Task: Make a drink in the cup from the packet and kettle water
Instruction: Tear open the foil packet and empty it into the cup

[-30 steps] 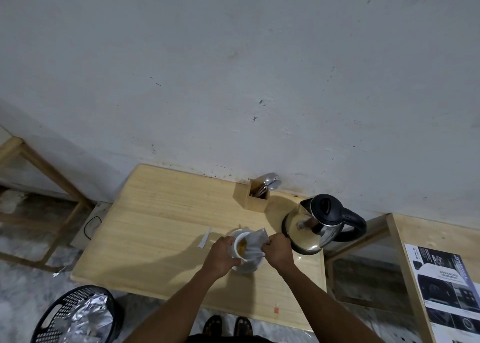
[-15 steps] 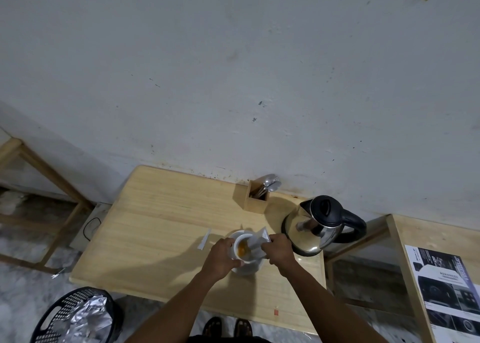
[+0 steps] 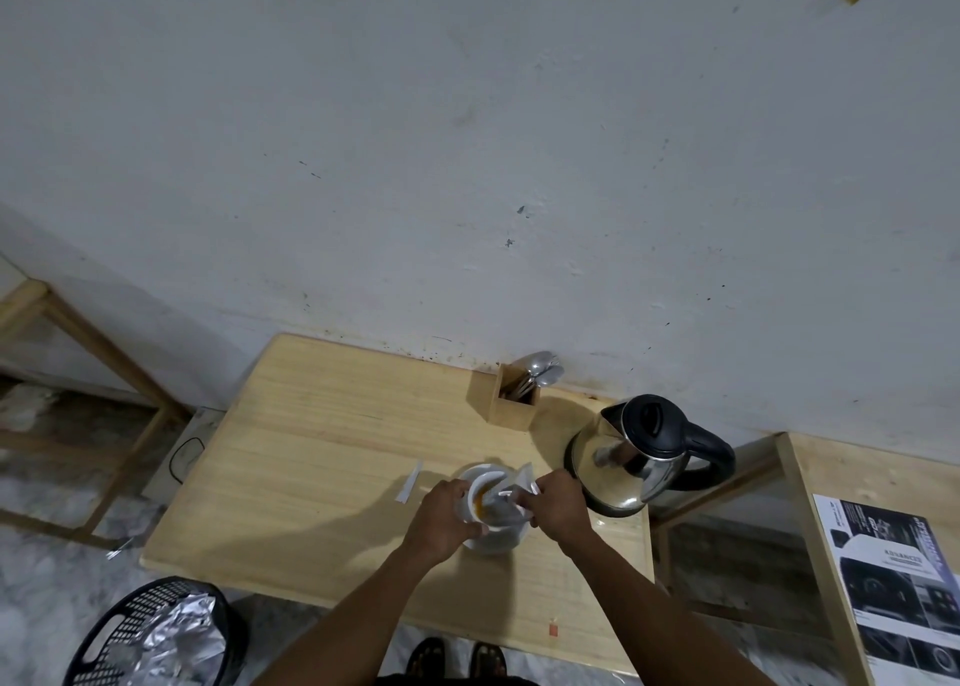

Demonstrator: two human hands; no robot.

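Now the right hand [image 3: 558, 503] pinches the tilted packet [image 3: 519, 485] over the cup [image 3: 485, 503], which the left hand [image 3: 444, 516] clasps; better keep its mouth inside the rim, low in the frame.

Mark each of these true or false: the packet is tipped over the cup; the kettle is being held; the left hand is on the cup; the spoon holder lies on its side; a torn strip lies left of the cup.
1. The packet is tipped over the cup: true; the right hand holds it there.
2. The kettle is being held: false; it stands on the table, no hand on it.
3. The left hand is on the cup: true.
4. The spoon holder lies on its side: false; it stands upright near the wall.
5. A torn strip lies left of the cup: true.
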